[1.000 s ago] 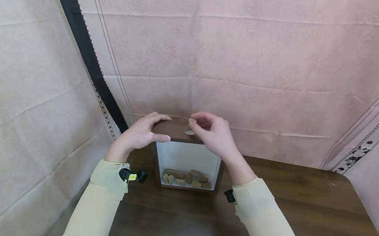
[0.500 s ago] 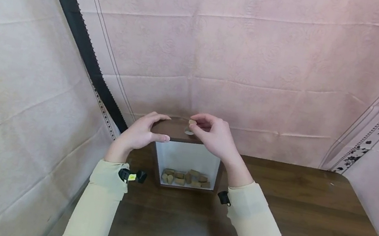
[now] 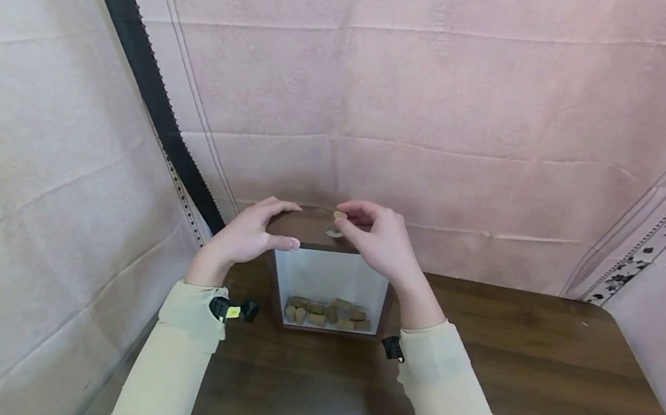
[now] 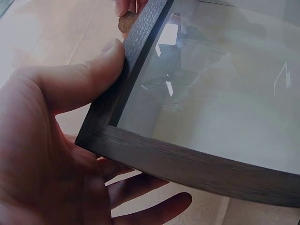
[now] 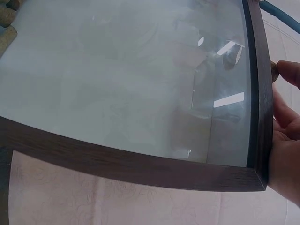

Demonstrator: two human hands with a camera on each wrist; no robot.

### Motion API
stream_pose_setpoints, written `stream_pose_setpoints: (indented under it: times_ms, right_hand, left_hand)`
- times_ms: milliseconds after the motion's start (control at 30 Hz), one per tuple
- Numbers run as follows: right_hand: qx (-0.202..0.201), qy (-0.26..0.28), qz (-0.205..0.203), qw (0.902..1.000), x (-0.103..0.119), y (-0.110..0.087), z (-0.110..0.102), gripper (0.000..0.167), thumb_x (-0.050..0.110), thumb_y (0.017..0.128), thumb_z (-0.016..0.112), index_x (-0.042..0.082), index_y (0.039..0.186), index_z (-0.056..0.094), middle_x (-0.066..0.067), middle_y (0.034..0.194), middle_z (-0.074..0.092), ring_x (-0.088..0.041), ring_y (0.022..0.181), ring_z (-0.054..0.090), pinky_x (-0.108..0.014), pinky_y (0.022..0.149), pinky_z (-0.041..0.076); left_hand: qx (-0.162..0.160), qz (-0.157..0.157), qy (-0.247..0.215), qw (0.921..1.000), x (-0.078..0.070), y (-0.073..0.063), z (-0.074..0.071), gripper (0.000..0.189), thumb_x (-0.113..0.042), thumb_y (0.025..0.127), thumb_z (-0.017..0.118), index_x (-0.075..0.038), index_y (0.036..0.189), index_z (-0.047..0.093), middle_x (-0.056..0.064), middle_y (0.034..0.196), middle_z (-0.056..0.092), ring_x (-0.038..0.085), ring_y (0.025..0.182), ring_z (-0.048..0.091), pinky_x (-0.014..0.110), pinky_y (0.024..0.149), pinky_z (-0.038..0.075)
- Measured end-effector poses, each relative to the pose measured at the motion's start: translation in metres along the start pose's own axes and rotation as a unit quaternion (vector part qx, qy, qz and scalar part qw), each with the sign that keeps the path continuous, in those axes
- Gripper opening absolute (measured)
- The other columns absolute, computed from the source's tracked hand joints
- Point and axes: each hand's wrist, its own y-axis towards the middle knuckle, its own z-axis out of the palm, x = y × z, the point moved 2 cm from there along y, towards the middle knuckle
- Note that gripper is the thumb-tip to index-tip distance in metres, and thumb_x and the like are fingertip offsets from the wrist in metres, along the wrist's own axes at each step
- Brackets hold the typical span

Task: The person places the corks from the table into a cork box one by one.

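Observation:
In the head view a dark-wood framed shadow box [image 3: 319, 250] stands upright with a glazed front and a pale back. My left hand [image 3: 251, 232] grips its top left corner. Seen from the left wrist, the thumb lies along the top edge and the fingers reach behind the frame [image 4: 154, 147]. My right hand [image 3: 382, 239] pinches a small wine cork [image 3: 339, 215] between thumb and fingers over the box's top. Just below that cork a pale metallic round piece [image 3: 334, 233] shows on the top. Whether the cork touches it, I cannot tell.
Several corks [image 3: 331, 312] lie in a heap at the bottom inside the box. The box stands on a dark wooden table [image 3: 515, 385]. Pinkish cloth [image 3: 455, 110] hangs close behind, and a pale cloth [image 3: 45, 189] hangs on the left.
My right wrist and forearm have shifted slightly inward to the left, while the fingers keep the cork over the same spot. The left hand and the box have stayed put.

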Motion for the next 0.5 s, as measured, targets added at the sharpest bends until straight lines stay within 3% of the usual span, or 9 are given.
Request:
stream_pose_setpoints:
  times_ms: [500]
  right_hand:
    - [0.002, 0.007, -0.001, 1.0000, 0.0005, -0.0016, -0.0017, 0.028, 0.027, 0.105, 0.071, 0.014, 0.129, 0.076, -0.001, 0.121, 0.076, -0.020, 0.106, 0.070, -0.043, 0.093, 0.059]
  left_hand:
    - [-0.001, -0.004, 0.002, 1.0000, -0.0005, -0.0006, 0.0015, 0.061, -0.033, 0.096, 0.081, -0.016, 0.151, 0.059, 0.012, 0.139, 0.059, 0.035, 0.118, 0.056, 0.059, 0.102, 0.047]
